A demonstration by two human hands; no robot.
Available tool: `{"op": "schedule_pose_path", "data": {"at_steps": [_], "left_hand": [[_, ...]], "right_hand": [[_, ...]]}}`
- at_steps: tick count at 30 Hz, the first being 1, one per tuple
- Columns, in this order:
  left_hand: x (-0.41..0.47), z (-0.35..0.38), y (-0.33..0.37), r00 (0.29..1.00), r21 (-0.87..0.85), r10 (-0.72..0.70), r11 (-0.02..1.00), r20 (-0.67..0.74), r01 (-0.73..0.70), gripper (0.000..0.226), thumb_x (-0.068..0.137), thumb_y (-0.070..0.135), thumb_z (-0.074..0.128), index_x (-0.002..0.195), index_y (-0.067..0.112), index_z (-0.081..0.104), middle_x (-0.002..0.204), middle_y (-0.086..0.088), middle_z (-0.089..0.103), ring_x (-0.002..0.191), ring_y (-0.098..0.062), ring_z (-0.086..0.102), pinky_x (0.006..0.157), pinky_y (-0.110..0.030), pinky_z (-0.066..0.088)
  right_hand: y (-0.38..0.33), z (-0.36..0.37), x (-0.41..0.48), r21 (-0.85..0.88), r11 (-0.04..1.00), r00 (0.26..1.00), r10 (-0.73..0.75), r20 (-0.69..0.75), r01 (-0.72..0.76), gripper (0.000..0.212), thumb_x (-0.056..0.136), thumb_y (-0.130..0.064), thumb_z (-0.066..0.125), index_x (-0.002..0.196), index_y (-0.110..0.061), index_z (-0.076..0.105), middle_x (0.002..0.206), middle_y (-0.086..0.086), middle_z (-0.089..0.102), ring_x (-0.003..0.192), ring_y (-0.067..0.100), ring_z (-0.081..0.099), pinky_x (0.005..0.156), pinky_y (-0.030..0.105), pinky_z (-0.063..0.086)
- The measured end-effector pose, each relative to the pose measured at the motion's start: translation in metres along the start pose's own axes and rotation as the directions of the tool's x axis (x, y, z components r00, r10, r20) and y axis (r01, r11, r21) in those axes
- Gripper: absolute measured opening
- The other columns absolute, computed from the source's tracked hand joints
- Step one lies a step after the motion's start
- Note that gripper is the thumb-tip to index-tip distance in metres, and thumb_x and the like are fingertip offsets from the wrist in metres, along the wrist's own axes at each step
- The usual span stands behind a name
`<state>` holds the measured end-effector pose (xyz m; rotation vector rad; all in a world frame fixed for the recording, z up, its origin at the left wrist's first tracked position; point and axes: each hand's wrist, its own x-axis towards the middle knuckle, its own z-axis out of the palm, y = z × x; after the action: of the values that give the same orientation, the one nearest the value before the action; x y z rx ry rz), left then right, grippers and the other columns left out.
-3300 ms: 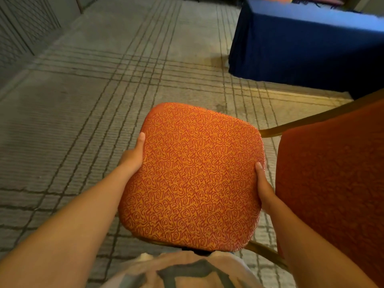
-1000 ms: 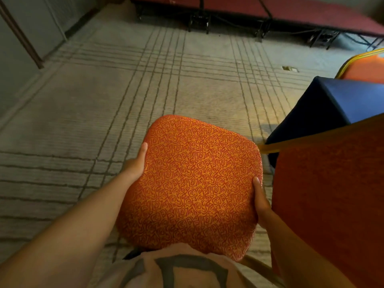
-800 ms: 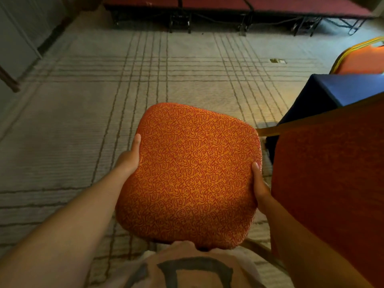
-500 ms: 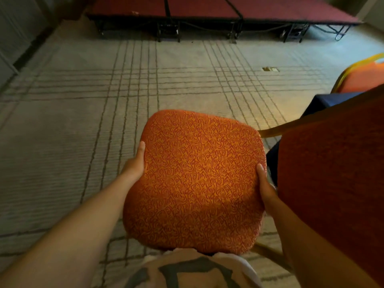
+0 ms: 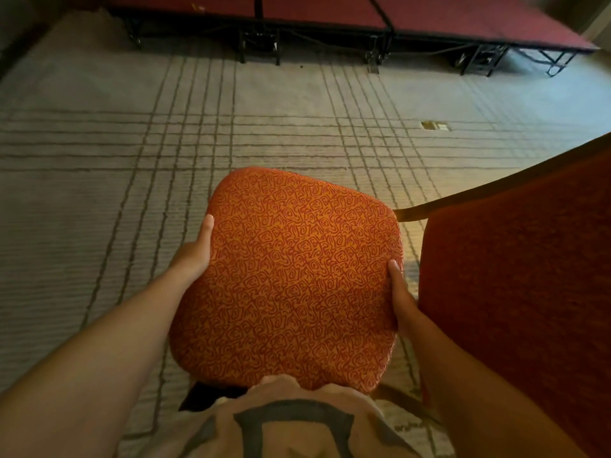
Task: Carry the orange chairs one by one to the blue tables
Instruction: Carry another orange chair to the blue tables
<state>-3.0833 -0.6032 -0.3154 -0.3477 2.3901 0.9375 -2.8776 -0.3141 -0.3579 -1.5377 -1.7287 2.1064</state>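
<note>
I hold an orange chair (image 5: pixel 291 276) off the floor in front of my chest, its squiggle-patterned seat facing up. My left hand (image 5: pixel 193 254) grips the seat's left edge and my right hand (image 5: pixel 398 297) grips its right edge. The chair's darker orange backrest (image 5: pixel 522 285) with a gold frame fills the right side of the view. The chair legs are hidden under the seat. No blue table is in view.
Grey carpet (image 5: pixel 99 193) with dark grid lines spreads ahead and to the left. A low red stage platform (image 5: pixel 330 11) on black metal legs runs along the far wall. A small brass floor plate (image 5: pixel 434 125) sits in the carpet at the right.
The view has swung left. The blue table and the second orange chair at the right have slid out of sight, and the red stage now fills the far edge. My grip is unchanged.
</note>
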Motion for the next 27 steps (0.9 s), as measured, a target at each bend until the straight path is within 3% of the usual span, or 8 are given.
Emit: {"op": "schedule_pose_path", "data": {"at_steps": [3, 5, 10, 13, 16, 21, 23, 27], "left_hand": [[0.049, 0.014, 0.054, 1.0, 0.051, 0.003, 0.999, 0.017, -0.004, 0.101, 0.087, 0.076, 0.015, 0.132, -0.007, 0.051, 0.139, -0.031, 0.046, 0.131, -0.039, 0.044, 0.107, -0.037, 0.033], [0.087, 0.024, 0.093, 0.999, 0.082, 0.013, 0.996, 0.036, -0.016, 0.101, 0.087, 0.077, 0.014, 0.132, -0.006, 0.052, 0.138, -0.031, 0.047, 0.13, -0.039, 0.045, 0.107, -0.038, 0.033], [0.188, 0.043, 0.209, 0.996, 0.119, 0.046, 0.991, 0.082, -0.056, 0.107, 0.082, 0.082, 0.013, 0.131, -0.005, 0.053, 0.138, -0.03, 0.048, 0.13, -0.039, 0.046, 0.107, -0.039, 0.034], [0.237, 0.049, 0.295, 0.985, 0.121, 0.125, 0.983, 0.115, -0.139, 0.106, 0.083, 0.081, 0.013, 0.128, -0.006, 0.055, 0.135, -0.031, 0.05, 0.127, -0.04, 0.048, 0.105, -0.039, 0.036], [0.273, 0.06, 0.381, 0.965, 0.149, 0.232, 0.957, 0.126, -0.249, 0.101, 0.087, 0.077, 0.013, 0.128, -0.005, 0.056, 0.136, -0.031, 0.05, 0.127, -0.039, 0.047, 0.105, -0.038, 0.036], [0.321, 0.102, 0.511, 0.922, 0.245, 0.323, 0.896, 0.213, -0.37, 0.103, 0.086, 0.078, 0.011, 0.131, -0.004, 0.054, 0.138, -0.029, 0.048, 0.129, -0.038, 0.046, 0.106, -0.036, 0.034], [0.343, 0.133, 0.549, 0.909, 0.262, 0.321, 0.883, 0.266, -0.388, 0.106, 0.083, 0.081, 0.01, 0.13, -0.002, 0.055, 0.137, -0.028, 0.05, 0.128, -0.038, 0.048, 0.105, -0.036, 0.036], [0.376, 0.191, 0.629, 0.885, 0.262, 0.333, 0.867, 0.324, -0.423, 0.106, 0.082, 0.081, 0.011, 0.127, -0.003, 0.058, 0.134, -0.027, 0.053, 0.125, -0.037, 0.051, 0.102, -0.036, 0.038]], "right_hand": [[-0.022, 0.002, 0.055, 0.059, 0.998, 0.999, 0.039, -0.011, -0.038, 0.137, 0.03, -0.102, 0.05, 0.146, -0.029, 0.042, 0.138, 0.004, 0.054, 0.128, 0.031, 0.049, 0.109, 0.05, 0.037], [-0.042, 0.006, 0.096, 0.098, 0.993, 0.997, 0.072, -0.006, -0.071, 0.143, 0.024, -0.101, 0.053, 0.146, -0.028, 0.041, 0.139, 0.006, 0.054, 0.128, 0.032, 0.049, 0.11, 0.053, 0.037], [-0.109, 0.013, 0.195, 0.172, 0.979, 0.989, 0.129, -0.078, -0.114, 0.131, 0.039, -0.099, 0.053, 0.147, -0.027, 0.041, 0.142, 0.007, 0.051, 0.127, 0.033, 0.05, 0.108, 0.055, 0.039], [-0.175, 0.019, 0.238, 0.21, 0.977, 0.99, 0.074, -0.122, -0.047, 0.109, 0.062, -0.094, 0.044, 0.148, -0.028, 0.038, 0.143, 0.004, 0.049, 0.13, 0.033, 0.048, 0.109, 0.054, 0.038], [-0.241, 0.019, 0.27, 0.2, 0.98, 0.981, 0.041, -0.19, -0.002, 0.127, 0.045, -0.1, 0.044, 0.15, -0.03, 0.033, 0.147, 0.007, 0.047, 0.131, 0.032, 0.046, 0.111, 0.053, 0.036], [-0.308, -0.01, 0.333, 0.31, 0.95, 0.937, 0.071, -0.343, 0.041, 0.08, 0.087, -0.076, 0.032, 0.15, -0.027, 0.033, 0.145, 0.007, 0.048, 0.131, 0.033, 0.045, 0.11, 0.05, 0.037], [-0.323, -0.025, 0.362, 0.357, 0.933, 0.931, 0.085, -0.356, 0.052, 0.089, 0.08, -0.082, 0.037, 0.149, -0.026, 0.036, 0.144, 0.007, 0.049, 0.13, 0.033, 0.047, 0.11, 0.05, 0.037], [-0.355, -0.066, 0.434, 0.426, 0.902, 0.916, 0.11, -0.387, 0.072, 0.129, 0.037, -0.098, 0.054, 0.146, -0.031, 0.041, 0.141, 0.01, 0.053, 0.123, 0.031, 0.052, 0.107, 0.049, 0.04]]}}
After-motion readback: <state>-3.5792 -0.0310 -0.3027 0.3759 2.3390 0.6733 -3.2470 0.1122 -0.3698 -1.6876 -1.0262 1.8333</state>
